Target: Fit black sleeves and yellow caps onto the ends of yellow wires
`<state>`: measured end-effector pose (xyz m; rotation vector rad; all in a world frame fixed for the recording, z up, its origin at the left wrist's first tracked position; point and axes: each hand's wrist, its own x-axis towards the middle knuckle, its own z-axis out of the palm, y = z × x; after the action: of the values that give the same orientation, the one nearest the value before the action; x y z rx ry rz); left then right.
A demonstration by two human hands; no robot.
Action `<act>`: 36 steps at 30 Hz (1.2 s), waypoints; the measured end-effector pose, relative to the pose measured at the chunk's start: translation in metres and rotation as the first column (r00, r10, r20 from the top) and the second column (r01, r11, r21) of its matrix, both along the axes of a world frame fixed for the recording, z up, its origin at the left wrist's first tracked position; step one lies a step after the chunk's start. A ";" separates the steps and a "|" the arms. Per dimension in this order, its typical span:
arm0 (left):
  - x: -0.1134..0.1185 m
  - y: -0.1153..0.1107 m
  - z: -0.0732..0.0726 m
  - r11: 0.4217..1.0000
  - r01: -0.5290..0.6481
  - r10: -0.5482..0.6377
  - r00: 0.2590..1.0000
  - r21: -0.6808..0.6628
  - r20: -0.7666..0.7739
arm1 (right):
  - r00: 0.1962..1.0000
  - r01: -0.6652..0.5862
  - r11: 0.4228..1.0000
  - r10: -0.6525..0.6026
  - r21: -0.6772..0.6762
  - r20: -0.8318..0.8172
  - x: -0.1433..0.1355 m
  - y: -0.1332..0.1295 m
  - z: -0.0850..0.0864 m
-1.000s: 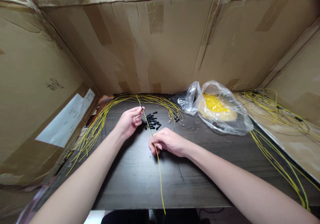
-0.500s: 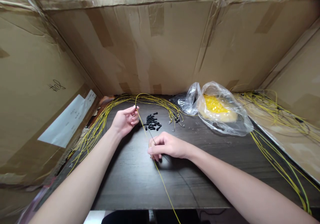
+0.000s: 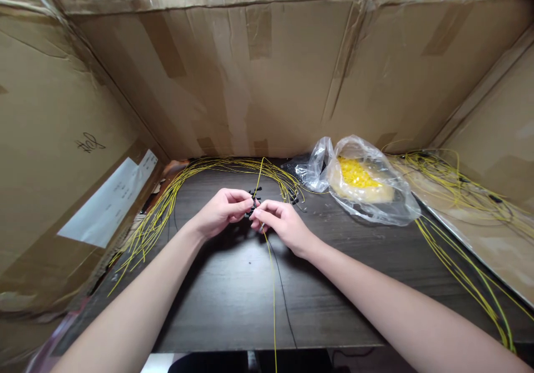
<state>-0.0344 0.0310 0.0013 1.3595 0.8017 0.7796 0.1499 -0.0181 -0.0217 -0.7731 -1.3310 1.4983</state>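
Close together over the middle of the dark table, my two hands pinch one thin yellow wire. My left hand is closed at the fingertips, and the wire's upper part loops up from there. A small dark piece seems to sit at those fingertips, but it is too small to make out. My right hand is closed on the wire just to the right. Below it the wire hangs down past the table's front edge. Small black sleeves lie behind the fingers, mostly hidden by them.
A bundle of yellow wires curves along the left and back. An open clear bag of yellow pieces stands at the back right, beside another plastic bag. More yellow wires lie right. Cardboard walls surround the table.
My left hand has moved right and slightly nearer, and my right hand has moved up and away from me. They now meet at the wire, covering most of the black sleeves.
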 end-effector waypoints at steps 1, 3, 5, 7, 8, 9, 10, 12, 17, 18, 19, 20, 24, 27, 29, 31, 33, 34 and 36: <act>0.001 0.000 -0.001 1.000 0.005 -0.005 1.000 0.012 -0.014 | 1.000 0.010 1.000 -0.010 -0.017 -0.007 0.000 0.000 0.000; 0.002 -0.001 -0.003 1.000 0.014 -0.014 1.000 0.027 -0.028 | 0.999 0.021 0.998 -0.022 -0.054 -0.024 0.000 0.001 -0.001; 0.003 -0.002 -0.003 0.999 0.024 -0.023 0.999 0.043 -0.030 | 0.999 0.019 0.996 -0.024 -0.093 -0.048 0.000 0.002 -0.002; 0.004 -0.002 -0.004 0.997 0.023 -0.021 0.999 0.070 -0.033 | 0.997 0.017 0.992 -0.026 -0.127 -0.073 0.000 0.003 -0.004; 0.005 -0.002 -0.005 0.996 0.016 -0.013 0.999 0.083 -0.034 | 0.996 0.016 0.990 -0.028 -0.139 -0.083 0.000 0.003 -0.004; 0.006 -0.002 -0.005 0.996 0.006 -0.003 0.999 0.091 -0.033 | 0.995 0.015 0.989 -0.028 -0.145 -0.091 0.000 0.003 -0.004; 0.007 -0.002 -0.006 0.996 -0.005 0.008 1.000 0.091 -0.027 | 0.995 0.015 0.989 -0.030 -0.145 -0.097 0.000 0.003 -0.004; 0.009 -0.002 -0.007 0.997 -0.028 0.028 1.000 0.066 0.001 | 0.995 0.030 0.992 -0.042 -0.126 -0.095 -0.001 0.003 -0.004; 0.010 0.002 -0.007 0.993 -0.107 0.112 0.987 -0.044 0.117 | 1.000 0.025 0.999 -0.025 -0.038 -0.006 -0.002 0.000 -0.004; 0.009 0.004 -0.006 0.990 -0.126 0.134 0.980 -0.060 0.145 | 1.000 -0.001 1.000 0.001 -0.018 0.020 -0.002 -0.001 -0.005; 0.007 0.006 -0.006 0.987 -0.144 0.155 0.972 -0.074 0.174 | 0.998 -0.030 1.000 0.029 0.006 0.052 -0.002 -0.002 -0.005; 0.005 0.008 -0.006 0.983 -0.161 0.176 0.963 -0.086 0.203 | 0.994 -0.059 0.998 0.056 0.033 0.092 -0.002 -0.004 -0.006; -0.004 0.018 -0.009 0.964 -0.224 0.256 0.924 -0.140 0.284 | 0.942 -0.211 0.967 0.163 0.141 0.292 -0.001 -0.009 -0.009; -0.009 0.022 -0.011 0.954 -0.249 0.290 0.911 -0.169 0.294 | 0.871 -0.347 0.911 0.225 0.224 0.437 -0.001 -0.013 -0.010; -0.010 0.024 -0.011 0.951 -0.256 0.298 0.909 -0.174 0.290 | 0.834 -0.405 0.871 0.228 0.277 0.502 0.000 -0.015 -0.010; -0.010 0.023 -0.010 0.948 -0.266 0.307 0.909 -0.177 0.281 | 0.819 -0.427 0.842 0.205 0.331 0.535 0.000 -0.017 -0.010; -0.010 0.022 -0.007 0.944 -0.273 0.317 0.908 -0.186 0.276 | 0.815 -0.424 0.827 0.170 0.370 0.555 0.001 -0.017 -0.009; -0.010 0.021 -0.005 0.944 -0.269 0.315 0.908 -0.193 0.275 | 0.814 -0.418 0.824 0.155 0.381 0.559 0.001 -0.018 -0.008; -0.011 0.018 -0.001 0.949 -0.238 0.289 0.918 -0.205 0.272 | 0.819 -0.400 0.830 0.134 0.389 0.558 0.001 -0.018 -0.006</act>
<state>-0.0450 0.0494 0.0000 0.9622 0.7983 1.0768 0.1512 -0.0361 -0.0275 -0.6753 -2.2122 1.1010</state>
